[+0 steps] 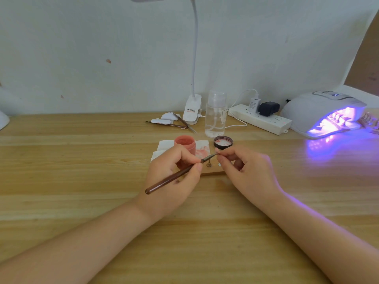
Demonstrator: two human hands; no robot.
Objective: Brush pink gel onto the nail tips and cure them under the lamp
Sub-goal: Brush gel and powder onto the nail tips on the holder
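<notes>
While the left hand (174,171) pinches the brush (176,174), bristles point at 2 o'clock to a nail tip (218,154) pinched by the right hand (246,171); pink gel jar (185,144) just behind at 12; lit curing lamp (324,113) at 2, well apart; bare table (82,171) toward 9.

Two hands (172,171), one brush (176,175), one jar (184,143)

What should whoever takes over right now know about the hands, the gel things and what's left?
Left hand grips the brush, bristles at the right fingertips. Right hand pinches something small, likely a nail tip, too small to tell. Open pink gel jar sits on stained tissue, its lid beside it. Curing lamp at right is lit, with tips inside. Left: finish brushing this one, then cure it.
</notes>
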